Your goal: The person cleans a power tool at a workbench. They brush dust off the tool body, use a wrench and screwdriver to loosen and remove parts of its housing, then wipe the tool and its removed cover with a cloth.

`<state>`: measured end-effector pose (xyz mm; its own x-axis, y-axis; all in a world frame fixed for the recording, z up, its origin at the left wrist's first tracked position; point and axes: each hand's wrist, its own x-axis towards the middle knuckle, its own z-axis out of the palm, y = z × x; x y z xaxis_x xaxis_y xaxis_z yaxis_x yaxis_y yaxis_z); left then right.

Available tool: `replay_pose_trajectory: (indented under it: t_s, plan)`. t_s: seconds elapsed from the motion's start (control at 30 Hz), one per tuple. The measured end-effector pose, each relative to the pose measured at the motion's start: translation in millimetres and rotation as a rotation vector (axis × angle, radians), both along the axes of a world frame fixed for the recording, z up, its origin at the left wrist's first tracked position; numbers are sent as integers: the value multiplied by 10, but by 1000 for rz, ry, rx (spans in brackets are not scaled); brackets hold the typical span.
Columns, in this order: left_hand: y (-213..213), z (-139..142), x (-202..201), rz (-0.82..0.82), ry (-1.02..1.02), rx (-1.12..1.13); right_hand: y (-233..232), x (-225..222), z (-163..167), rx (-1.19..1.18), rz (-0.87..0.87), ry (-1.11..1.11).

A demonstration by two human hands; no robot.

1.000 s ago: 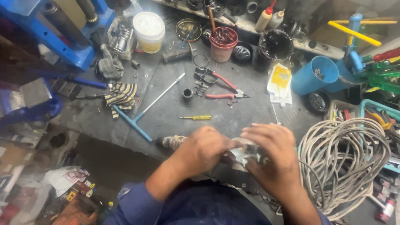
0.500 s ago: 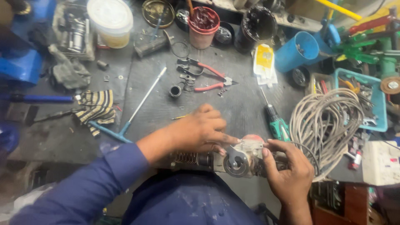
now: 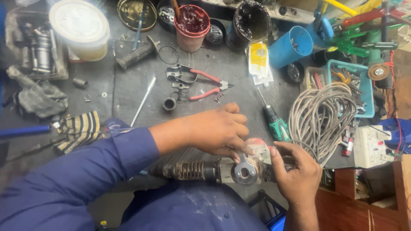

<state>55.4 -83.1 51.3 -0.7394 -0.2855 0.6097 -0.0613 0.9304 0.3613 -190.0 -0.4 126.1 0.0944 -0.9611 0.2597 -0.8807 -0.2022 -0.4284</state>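
While the picture from a moment before showed the two hands close together over the work, the left hand (image 3: 218, 130) now lies flat and forward on top of the grey metal power-tool body with the dark coiled spring end (image 3: 214, 170). That tool lies on its side at the near edge of the dark grey tabletop (image 3: 128, 85), just in front of the person's blue shirt. The left fingers (image 3: 239, 147) are bent down and pinch a small flat silver wrench with a round ring end (image 3: 244, 169), which sits on the round hub of the tool. The right hand (image 3: 295, 175) has moved to the right end of the tool, and its fingers are curled around that end to keep it from rolling. From this it looks like the hands have gone from gripping to turning something on the hub.

Just right of the tool sits a big coil of grey cable (image 3: 321, 115). A green-handled screwdriver (image 3: 274, 119) lies between the tool and the coil. Behind the tool, farther up the tabletop, lie red-handled pliers (image 3: 201, 83), well apart from it.
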Motion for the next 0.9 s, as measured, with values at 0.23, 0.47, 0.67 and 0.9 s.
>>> replay_pose_trajectory:
  t_s: [0.23, 0.47, 0.67, 0.9]
  plan:
    - [-144, -145, 148, 62, 1, 87, -353, 193, -22, 83, -72, 24]
    - [-196, -324, 318, 189, -11, 235, -682, 314, -87, 105, -46, 76]
    - [-80, -414, 352, 329, 44, 239, -769, 345, -95, 114, -8, 60]
    - [-9, -392, 299, 316, -131, 164, -646, 313, -80, 92, 16, 80]
